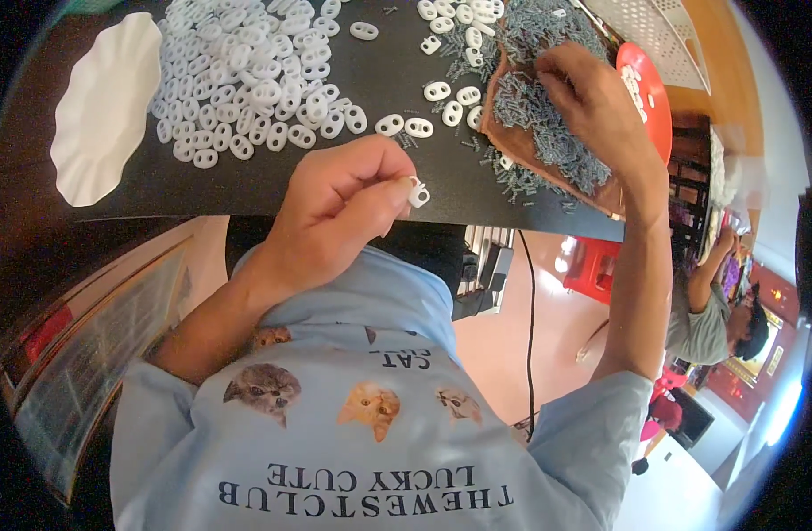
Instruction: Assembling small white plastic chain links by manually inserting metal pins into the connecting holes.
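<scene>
My left hand [331, 208] is closed at the table's near edge, pinching a small white oval plastic piece [420, 196] with holes between thumb and forefinger. To the right, my right hand [592, 106] dips into a heap of tiny grey springs [530, 106] with its fingers drawn together. Whatever its fingertips hold is hidden. The springs lie on a brown sheet or shallow tray [515, 144], and some have spilled past its edge. Left of centre spreads a big pile of similar white two-holed pieces [247, 80]. Several loose white pieces [437, 91] lie between that pile and the springs.
At the far left of the dark table [371, 80] rests a white wavy-edged dish [105, 111]. A red plate [661, 111] with white pieces stands beyond my right hand, near a white perforated basket [663, 35]. Below are a red stool [592, 270] and another person [703, 323] at right.
</scene>
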`<state>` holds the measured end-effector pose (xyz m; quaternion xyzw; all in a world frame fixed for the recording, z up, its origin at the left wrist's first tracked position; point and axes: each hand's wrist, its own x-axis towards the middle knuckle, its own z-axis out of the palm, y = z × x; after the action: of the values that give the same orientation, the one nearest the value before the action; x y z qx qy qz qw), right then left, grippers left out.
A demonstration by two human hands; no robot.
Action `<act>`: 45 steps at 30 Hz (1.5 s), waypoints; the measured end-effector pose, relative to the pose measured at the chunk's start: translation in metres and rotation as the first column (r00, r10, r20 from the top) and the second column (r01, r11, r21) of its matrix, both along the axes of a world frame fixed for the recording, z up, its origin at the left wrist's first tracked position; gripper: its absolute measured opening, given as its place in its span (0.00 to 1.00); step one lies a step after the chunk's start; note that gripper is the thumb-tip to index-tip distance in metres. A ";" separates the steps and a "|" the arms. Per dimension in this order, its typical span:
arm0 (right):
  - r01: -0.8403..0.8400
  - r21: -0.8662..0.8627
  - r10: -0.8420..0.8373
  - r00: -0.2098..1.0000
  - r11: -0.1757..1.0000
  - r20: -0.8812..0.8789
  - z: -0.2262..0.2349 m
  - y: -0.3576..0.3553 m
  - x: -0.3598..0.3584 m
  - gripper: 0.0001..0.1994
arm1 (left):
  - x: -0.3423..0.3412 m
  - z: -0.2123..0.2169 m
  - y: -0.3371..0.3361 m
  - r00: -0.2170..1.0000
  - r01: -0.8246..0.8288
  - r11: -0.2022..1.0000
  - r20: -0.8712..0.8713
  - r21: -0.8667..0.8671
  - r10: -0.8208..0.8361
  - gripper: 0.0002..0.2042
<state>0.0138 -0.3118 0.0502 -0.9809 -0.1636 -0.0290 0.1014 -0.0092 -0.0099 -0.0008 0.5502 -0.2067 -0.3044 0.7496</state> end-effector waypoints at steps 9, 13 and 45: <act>-0.001 -0.046 0.000 0.999 0.999 -0.035 -0.003 0.003 0.002 0.06 | 0.002 -0.003 0.001 1.000 0.028 1.000 -0.003 -0.005 -0.028 0.06; 0.120 0.078 -0.118 0.992 0.990 -0.039 0.018 0.009 -0.008 0.06 | 0.001 0.001 0.000 0.998 -0.004 0.999 -0.070 -0.034 0.002 0.06; 0.195 0.772 0.061 0.955 0.605 -0.289 0.013 0.106 -0.051 0.04 | 0.002 0.011 -0.003 0.986 -0.040 0.981 -0.169 -0.189 0.008 0.09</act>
<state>-0.0368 -0.2054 0.0628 -0.8328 -0.0801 0.0398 0.5463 -0.0070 -0.0128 0.0106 0.4502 -0.1645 -0.3191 0.8176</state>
